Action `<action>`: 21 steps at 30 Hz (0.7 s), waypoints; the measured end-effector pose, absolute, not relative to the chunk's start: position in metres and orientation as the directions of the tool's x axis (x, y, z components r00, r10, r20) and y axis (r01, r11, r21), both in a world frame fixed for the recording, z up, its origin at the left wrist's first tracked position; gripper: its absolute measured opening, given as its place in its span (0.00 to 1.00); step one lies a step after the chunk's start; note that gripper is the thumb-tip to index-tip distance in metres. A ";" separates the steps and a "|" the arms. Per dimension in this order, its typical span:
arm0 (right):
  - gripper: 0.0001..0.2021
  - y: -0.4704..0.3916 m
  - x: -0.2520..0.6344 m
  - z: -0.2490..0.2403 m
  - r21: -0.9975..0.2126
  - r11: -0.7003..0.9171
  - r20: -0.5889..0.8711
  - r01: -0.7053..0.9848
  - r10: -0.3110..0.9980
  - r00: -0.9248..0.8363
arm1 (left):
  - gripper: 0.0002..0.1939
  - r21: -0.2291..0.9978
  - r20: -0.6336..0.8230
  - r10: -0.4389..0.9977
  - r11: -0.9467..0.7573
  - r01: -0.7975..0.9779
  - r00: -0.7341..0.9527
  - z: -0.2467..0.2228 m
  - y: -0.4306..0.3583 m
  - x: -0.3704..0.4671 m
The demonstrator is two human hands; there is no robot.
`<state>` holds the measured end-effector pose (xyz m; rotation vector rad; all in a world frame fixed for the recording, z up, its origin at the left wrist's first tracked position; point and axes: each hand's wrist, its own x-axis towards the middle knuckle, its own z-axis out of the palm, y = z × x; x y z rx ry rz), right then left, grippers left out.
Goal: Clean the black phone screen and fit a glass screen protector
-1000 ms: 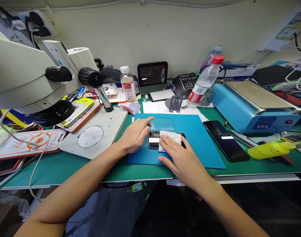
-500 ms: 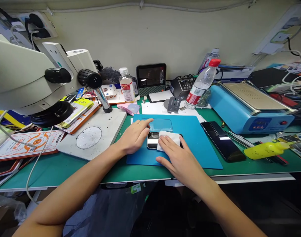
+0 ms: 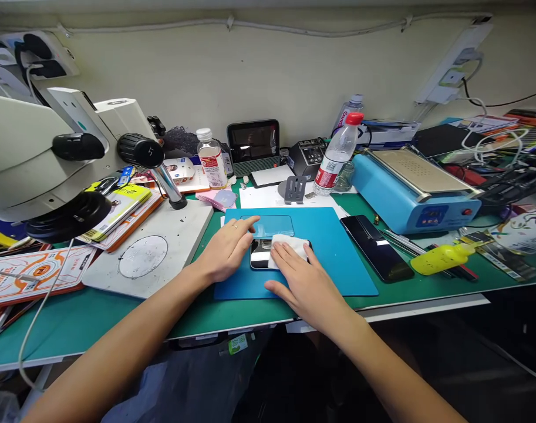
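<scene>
A phone-sized device (image 3: 260, 260) with a shiny dark face lies on the blue mat (image 3: 338, 258). My right hand (image 3: 303, 276) presses a folded white wipe (image 3: 289, 241) onto it, fingers laid over the wipe and hiding much of the device's right part. At the device's left end rests my left hand (image 3: 226, 247), index finger stretched out and thumb close to the upper left corner; its other fingers are partly hidden. Just behind the device, a clear sheet with a dark outline (image 3: 276, 224) lies flat on the mat, partly beneath the left fingertips.
A microscope (image 3: 43, 158) on a pale base stands at left. Right of the mat lie a black phone (image 3: 376, 247) and a yellow squeeze bottle (image 3: 441, 258). A blue heating machine (image 3: 391, 200) sits behind them. Two drink bottles, one red-capped (image 3: 338, 155), stand at the back.
The camera view has turned slightly right, so the bench sits further left in the picture. Both hands keep nearly the same place on the device; the wipe has barely shifted.
</scene>
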<state>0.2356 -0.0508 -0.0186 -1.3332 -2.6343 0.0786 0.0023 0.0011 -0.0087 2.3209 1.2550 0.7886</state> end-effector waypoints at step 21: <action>0.48 -0.037 0.200 -0.022 -0.196 0.568 0.118 0.799 0.823 -0.556 | 0.26 0.553 0.307 0.851 -0.524 0.647 0.426 -0.008 0.001 0.002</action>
